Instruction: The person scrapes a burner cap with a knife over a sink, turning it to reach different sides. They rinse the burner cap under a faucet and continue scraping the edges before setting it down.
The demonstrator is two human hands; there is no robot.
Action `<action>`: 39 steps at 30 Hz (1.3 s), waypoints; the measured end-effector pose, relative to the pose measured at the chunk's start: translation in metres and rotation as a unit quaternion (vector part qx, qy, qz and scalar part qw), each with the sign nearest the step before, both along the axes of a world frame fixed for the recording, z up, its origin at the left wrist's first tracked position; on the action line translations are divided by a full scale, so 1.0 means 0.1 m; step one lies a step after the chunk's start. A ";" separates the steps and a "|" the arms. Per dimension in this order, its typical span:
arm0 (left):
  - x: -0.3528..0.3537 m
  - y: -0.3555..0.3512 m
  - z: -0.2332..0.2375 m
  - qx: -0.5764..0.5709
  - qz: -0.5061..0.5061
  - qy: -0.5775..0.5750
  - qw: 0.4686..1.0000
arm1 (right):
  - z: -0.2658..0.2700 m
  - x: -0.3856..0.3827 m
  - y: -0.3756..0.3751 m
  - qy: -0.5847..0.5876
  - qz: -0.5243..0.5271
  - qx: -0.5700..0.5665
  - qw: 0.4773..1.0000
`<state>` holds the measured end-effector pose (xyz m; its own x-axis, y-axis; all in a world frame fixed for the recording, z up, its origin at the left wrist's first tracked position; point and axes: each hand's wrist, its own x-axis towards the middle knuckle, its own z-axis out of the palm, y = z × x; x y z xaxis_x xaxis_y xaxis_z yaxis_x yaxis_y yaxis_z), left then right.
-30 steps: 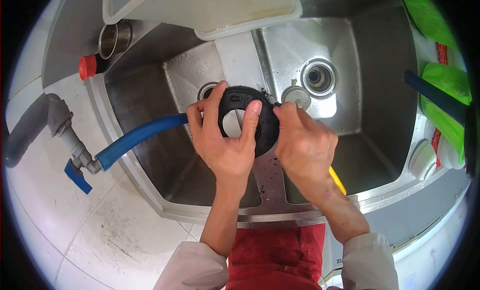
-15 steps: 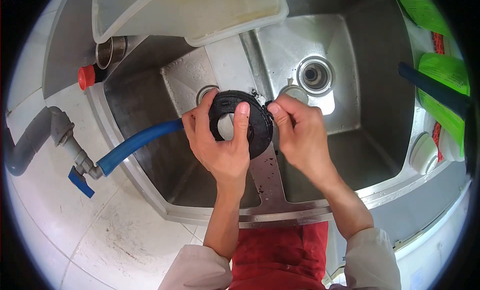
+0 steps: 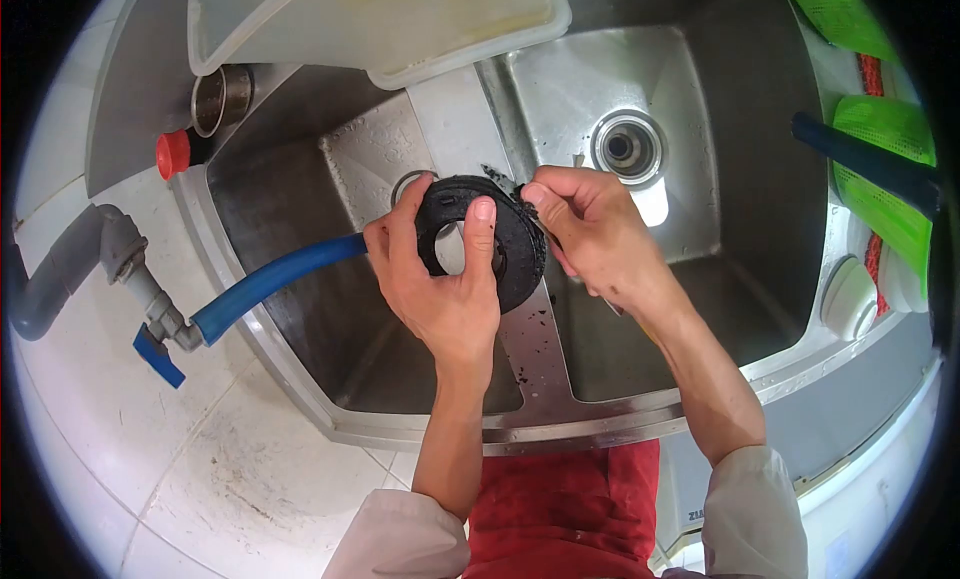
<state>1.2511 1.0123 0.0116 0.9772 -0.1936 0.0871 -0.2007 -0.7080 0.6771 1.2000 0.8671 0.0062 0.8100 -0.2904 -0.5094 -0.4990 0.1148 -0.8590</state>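
Observation:
My left hand (image 3: pixel 440 289) grips a thick black ring (image 3: pixel 518 264) with a round hole in its middle, thumb across its face and fingers round the left side. The ring is held above the divider between two sink basins. At its right edge my right hand (image 3: pixel 600 229) is closed, with the thumb and forefinger against the rim. A thin metal tool (image 3: pixel 613 307) shows at the underside of that hand; most of it is hidden by the fingers. Black crumbs (image 3: pixel 495 172) cling near the ring's upper right edge and are scattered on the divider (image 3: pixel 530 354).
A blue hose (image 3: pixel 285 279) runs from a valve at left to behind the ring. A translucent plastic tub (image 3: pixel 380 29) overhangs the back. The right basin has a drain (image 3: pixel 628 147). Green baskets (image 3: pixel 885 169), a white bowl (image 3: pixel 850 297) and a metal cup (image 3: pixel 220 101) stand around the sink.
My right hand has moved slightly up and left along the ring's right edge and turned. The ring and my left hand have barely shifted.

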 end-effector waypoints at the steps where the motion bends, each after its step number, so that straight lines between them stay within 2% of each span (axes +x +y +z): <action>1: 0.00 -0.01 0.00 -0.003 0.000 0.001 1.000 | -0.07 -0.04 0.05 -0.034 -0.002 -0.065 0.997; 2: 0.00 -0.01 0.01 -0.005 0.001 0.000 1.000 | -0.10 -0.07 0.08 -0.068 -0.004 -0.130 0.989; 5: 0.00 -0.02 0.00 -0.014 0.008 -0.004 1.000 | 0.16 -0.18 0.23 -0.026 0.033 -0.345 0.938; 6: -0.01 -0.02 -0.02 -0.018 0.010 -0.004 1.000 | 0.17 -0.22 0.29 -0.012 0.031 -0.373 0.927; 9: -0.04 -0.04 0.00 -0.011 0.022 -0.001 1.000 | 0.13 -0.24 0.35 -0.018 -0.017 -0.323 0.946; 12: -0.05 -0.04 0.00 -0.009 0.023 -0.005 1.000 | 0.09 -0.22 0.25 -0.049 -0.044 -0.188 0.980; 15: -0.06 -0.05 -0.01 -0.018 0.027 -0.004 0.999 | 0.05 -0.24 0.24 0.005 -0.074 -0.040 0.996; 18: -0.04 -0.04 -0.01 -0.012 0.024 -0.004 1.000 | 0.09 -0.30 0.22 -0.011 -0.037 -0.149 0.988; 21: -0.05 -0.05 0.00 -0.029 0.033 0.021 0.999 | 0.16 -0.35 0.35 -0.031 -0.017 -0.348 0.937; 25: 0.03 0.04 0.01 0.001 -0.003 0.036 0.999 | 0.24 -0.39 0.48 0.022 -0.001 -0.392 0.920; 28: 0.12 0.11 0.22 0.100 -0.031 0.125 0.987 | 0.20 -0.40 0.49 0.018 0.005 -0.400 0.916; 31: 0.10 0.22 -0.03 -0.063 -0.030 0.124 0.990 | 0.17 -0.35 0.45 -0.011 0.026 -0.424 0.905; 33: 0.08 0.26 -0.09 -0.125 0.007 0.158 0.980 | 0.15 -0.33 0.39 -0.039 0.056 -0.445 0.893; 36: 0.03 0.32 -0.18 -0.155 0.057 0.178 0.970 | 0.13 -0.30 0.32 -0.054 0.043 -0.367 0.928; 38: 0.03 0.33 -0.17 -0.147 0.054 0.165 0.974 | 0.06 -0.38 0.21 -0.005 0.020 -0.135 0.991; 39: 0.04 0.32 -0.17 -0.141 0.037 0.150 0.978 | 0.03 -0.40 0.14 0.019 0.007 -0.017 1.000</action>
<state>1.2556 1.0447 -0.0053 0.9776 -0.1308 -0.1649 0.0811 -0.4889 0.8686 1.1597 0.8812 0.0093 0.7947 -0.2970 -0.5294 -0.5323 0.0781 -0.8429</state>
